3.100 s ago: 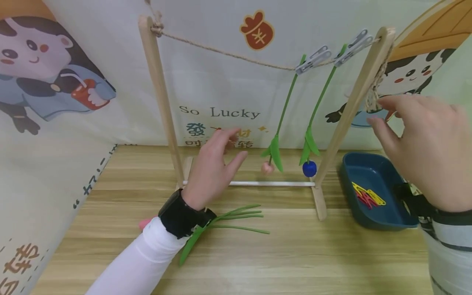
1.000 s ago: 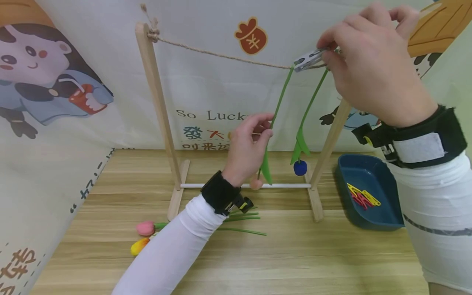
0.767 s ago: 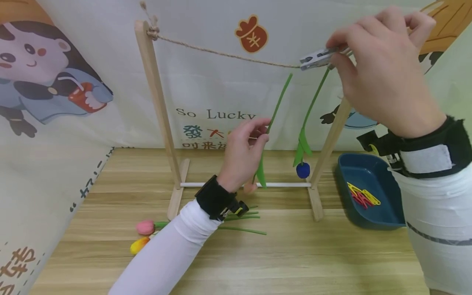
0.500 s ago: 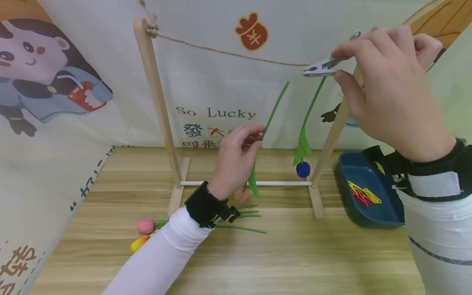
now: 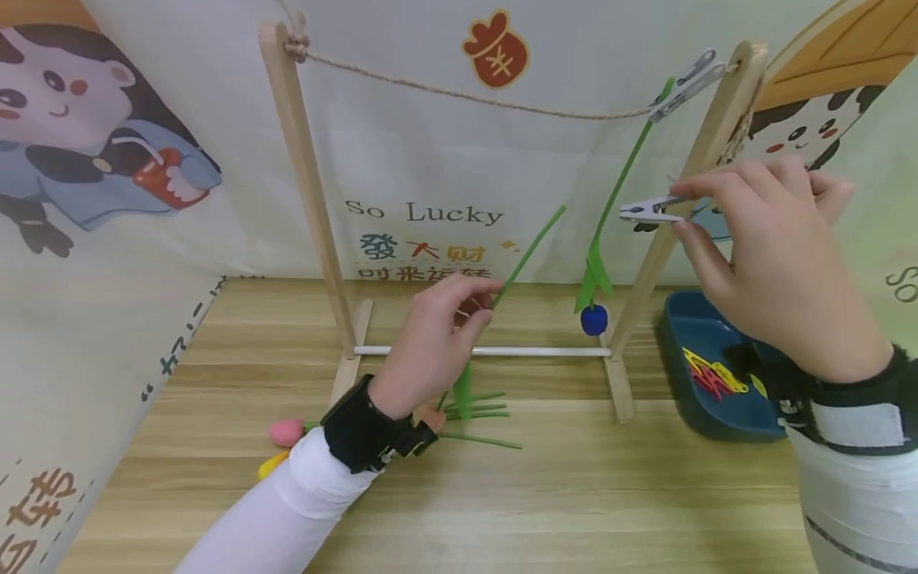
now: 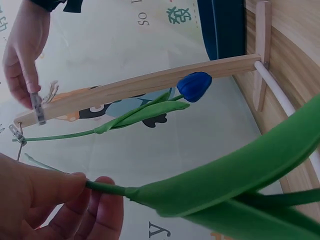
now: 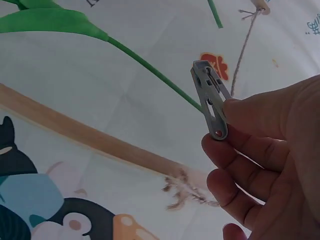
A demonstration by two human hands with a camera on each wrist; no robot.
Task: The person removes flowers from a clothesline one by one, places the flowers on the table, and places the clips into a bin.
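My left hand (image 5: pixel 437 343) pinches the green stem of an artificial tulip (image 5: pixel 529 253) between thumb and fingers; its stem end points up to the right. Its pale pink bloom hangs low beside my wrist, partly hidden. In the left wrist view, the big green leaf (image 6: pixel 230 175) of this tulip fills the lower right. My right hand (image 5: pixel 774 247) pinches a grey clothespin (image 5: pixel 651 210) in front of the right post. A blue tulip (image 5: pixel 594 320) hangs bloom-down from the rope (image 5: pixel 466 97), fastened by another grey clothespin (image 5: pixel 688 86).
A wooden frame (image 5: pixel 308 183) with a white crossbar (image 5: pixel 531 351) carries the rope. Several tulips lie on the table (image 5: pixel 574 494), among them a pink one (image 5: pixel 287 433) and a yellow one (image 5: pixel 272 465). At right stands a blue tray (image 5: pixel 688 414) with red and yellow clothespins (image 5: pixel 713 375).
My right hand has taken one clothespin off the rope and lowered it. The pale pink tulip has come off the rope, moving down and left in my left hand.
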